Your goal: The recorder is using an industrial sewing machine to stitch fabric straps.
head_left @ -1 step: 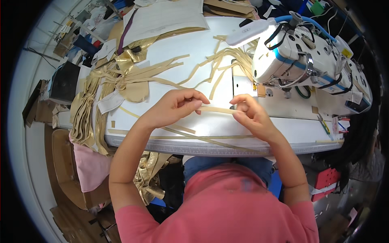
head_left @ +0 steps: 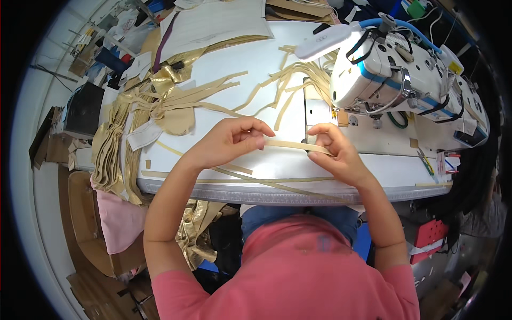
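Observation:
A short tan fabric strip (head_left: 290, 144) is stretched between my hands, above the front of the white table. My left hand (head_left: 234, 140) pinches one end between thumb and fingers. At the other end, my right hand (head_left: 336, 152) has the strip passing between its thumb and curled fingers. Just beyond my right hand is the metal plate (head_left: 319, 113) of a white sewing machine (head_left: 394, 74). More long tan strips (head_left: 288, 80) lie loosely bunched beside the machine's needle area.
Bundled tan strips (head_left: 113, 154) hang over the table's left edge, near gold fabric (head_left: 169, 80) and a white paper pattern (head_left: 216, 32). Thin strips (head_left: 266, 182) lie along the front edge with its ruler (head_left: 245, 196). Green-handled snips (head_left: 426, 162) rest at the right.
My right hand has shifted slightly right, and more of the strip shows between its thumb and fingers. My left hand has hardly moved.

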The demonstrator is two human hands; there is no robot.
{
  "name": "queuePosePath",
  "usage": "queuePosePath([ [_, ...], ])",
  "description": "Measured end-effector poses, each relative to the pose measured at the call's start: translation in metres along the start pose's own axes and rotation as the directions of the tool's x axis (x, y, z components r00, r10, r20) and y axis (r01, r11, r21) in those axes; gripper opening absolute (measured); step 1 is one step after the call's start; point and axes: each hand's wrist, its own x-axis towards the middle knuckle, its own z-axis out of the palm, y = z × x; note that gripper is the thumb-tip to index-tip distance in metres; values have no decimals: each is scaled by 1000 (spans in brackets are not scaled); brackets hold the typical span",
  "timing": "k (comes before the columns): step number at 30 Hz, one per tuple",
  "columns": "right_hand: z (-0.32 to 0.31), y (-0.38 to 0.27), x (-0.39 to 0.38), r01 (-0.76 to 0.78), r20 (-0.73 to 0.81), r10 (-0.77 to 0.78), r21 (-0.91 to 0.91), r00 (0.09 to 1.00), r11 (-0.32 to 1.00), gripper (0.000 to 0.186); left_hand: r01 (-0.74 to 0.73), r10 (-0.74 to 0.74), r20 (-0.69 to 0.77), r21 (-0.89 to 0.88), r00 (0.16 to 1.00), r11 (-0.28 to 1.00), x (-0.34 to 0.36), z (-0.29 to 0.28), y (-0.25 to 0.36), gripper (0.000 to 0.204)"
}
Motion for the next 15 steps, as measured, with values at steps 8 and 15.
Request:
queuePosePath([
  [8,-28,11,-22,-120,-192,74,-238,979,964,12,25,4,-105,277,994,960,10,11,-19,15],
  [15,-31,17,-25,-141,-263,82,-217,961,966,21,325,-325,34,-205,945,923,18,15,-18,27],
])
